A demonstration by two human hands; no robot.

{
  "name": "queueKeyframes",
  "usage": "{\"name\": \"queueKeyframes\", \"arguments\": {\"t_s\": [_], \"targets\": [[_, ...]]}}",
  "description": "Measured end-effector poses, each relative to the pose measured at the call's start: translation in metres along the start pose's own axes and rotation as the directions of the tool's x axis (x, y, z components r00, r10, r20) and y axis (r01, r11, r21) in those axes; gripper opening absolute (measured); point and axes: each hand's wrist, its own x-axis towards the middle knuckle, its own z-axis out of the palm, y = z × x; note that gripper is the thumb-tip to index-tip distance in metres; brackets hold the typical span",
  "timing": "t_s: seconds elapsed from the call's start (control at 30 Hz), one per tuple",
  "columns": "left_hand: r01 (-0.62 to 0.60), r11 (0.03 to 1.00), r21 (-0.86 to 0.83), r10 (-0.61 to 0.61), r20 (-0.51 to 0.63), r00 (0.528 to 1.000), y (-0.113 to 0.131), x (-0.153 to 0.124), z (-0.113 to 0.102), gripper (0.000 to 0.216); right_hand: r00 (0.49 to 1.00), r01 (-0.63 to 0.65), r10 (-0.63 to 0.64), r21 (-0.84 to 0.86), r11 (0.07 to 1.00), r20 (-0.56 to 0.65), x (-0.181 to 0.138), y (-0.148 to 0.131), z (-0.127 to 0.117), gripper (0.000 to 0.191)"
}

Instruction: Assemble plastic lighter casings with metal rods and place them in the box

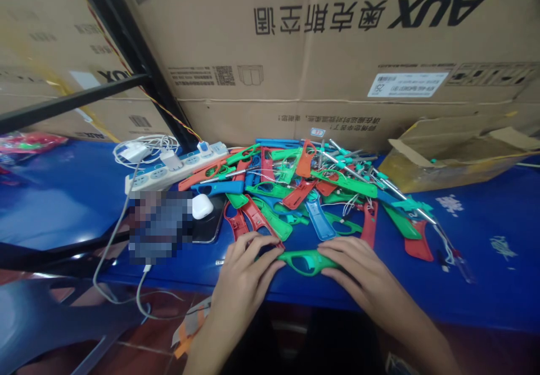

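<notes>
My left hand (248,268) and my right hand (354,265) grip the two ends of a green lighter casing (306,262) at the table's front edge. The casing lies crosswise, and a teal part shows inside its oval opening. Its ends are hidden by my fingers. Just beyond my hands spreads a heap of red, green and blue lighter casing halves. A blue casing half (321,217) and a red casing half (369,223) lie closest to my right hand. Metal lighter tubes with teal parts (405,199) and thin white wires lie among them.
An open cardboard box (447,167) stands at the right. To the left are a white power strip (177,167) with chargers, a white earbud case (202,207) and a blurred-out device with a cable. A screwdriver-like tool (462,265) lies at the right. Large cartons (295,82) back the blue table.
</notes>
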Motion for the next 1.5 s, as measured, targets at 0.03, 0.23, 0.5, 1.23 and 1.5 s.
{"name": "queueKeyframes", "arguments": {"t_s": [0.03, 0.23, 0.5, 1.23, 1.5], "targets": [[-0.002, 1.000, 0.003, 0.002, 0.000, 1.000, 0.000, 0.000, 0.000, 0.020, 1.000, -0.001, 0.001, 0.001, 1.000, -0.002, 0.000, 0.000, 0.000, 0.023], [-0.006, 1.000, 0.019, 0.006, -0.008, 1.000, 0.001, 0.000, 0.000, 0.021, 0.999, 0.005, -0.005, 0.005, 1.000, -0.032, -0.001, 0.001, 0.000, 0.023], [0.012, 1.000, 0.020, -0.012, 0.004, 1.000, 0.001, 0.001, -0.001, 0.021, 0.998, 0.023, -0.024, -0.025, 0.999, -0.055, -0.003, 0.003, 0.002, 0.024], [-0.053, 0.996, 0.074, 0.059, -0.076, 0.995, 0.008, 0.001, -0.004, 0.014, 0.995, 0.084, -0.093, -0.190, 0.978, -0.043, -0.012, -0.012, 0.009, 0.031], [-0.201, 0.961, 0.190, 0.234, -0.171, 0.957, -0.009, -0.007, -0.025, 0.020, 0.919, -0.311, 0.239, 0.203, 0.929, 0.313, -0.012, -0.037, -0.018, 0.025]]}}
